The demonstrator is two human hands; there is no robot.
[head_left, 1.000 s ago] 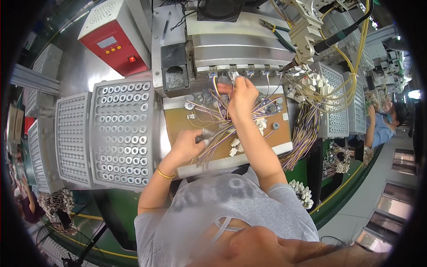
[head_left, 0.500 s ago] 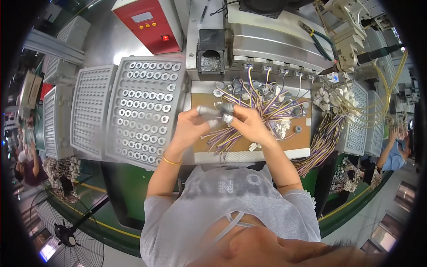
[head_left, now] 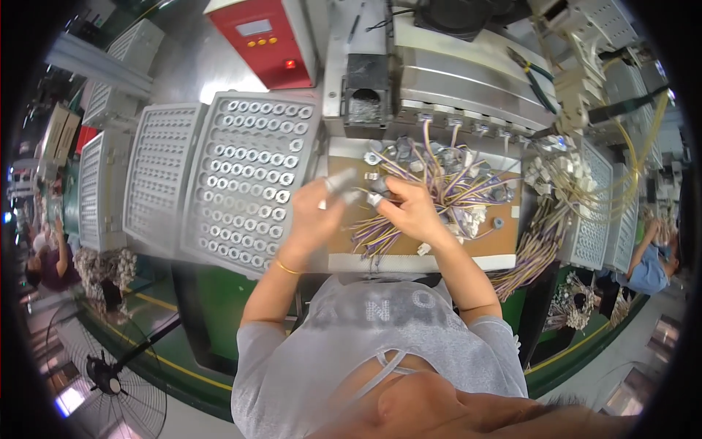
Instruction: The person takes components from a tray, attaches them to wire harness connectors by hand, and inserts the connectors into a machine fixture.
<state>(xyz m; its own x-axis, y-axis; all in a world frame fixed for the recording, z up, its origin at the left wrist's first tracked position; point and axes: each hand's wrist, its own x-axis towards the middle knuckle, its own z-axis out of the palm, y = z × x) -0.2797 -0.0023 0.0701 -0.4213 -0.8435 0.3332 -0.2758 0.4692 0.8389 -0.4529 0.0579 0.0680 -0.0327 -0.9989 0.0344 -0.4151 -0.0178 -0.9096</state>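
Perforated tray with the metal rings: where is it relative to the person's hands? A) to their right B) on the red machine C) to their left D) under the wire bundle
C: the perforated tray sits left of the left hand and the right hand, beside the brown board.

Bare brown board (head_left: 504, 238) shows along its near edge; the far edge is crowded by the wire bundle (head_left: 446, 175), and the ring tray (head_left: 252, 190) probably blocks its left edge.
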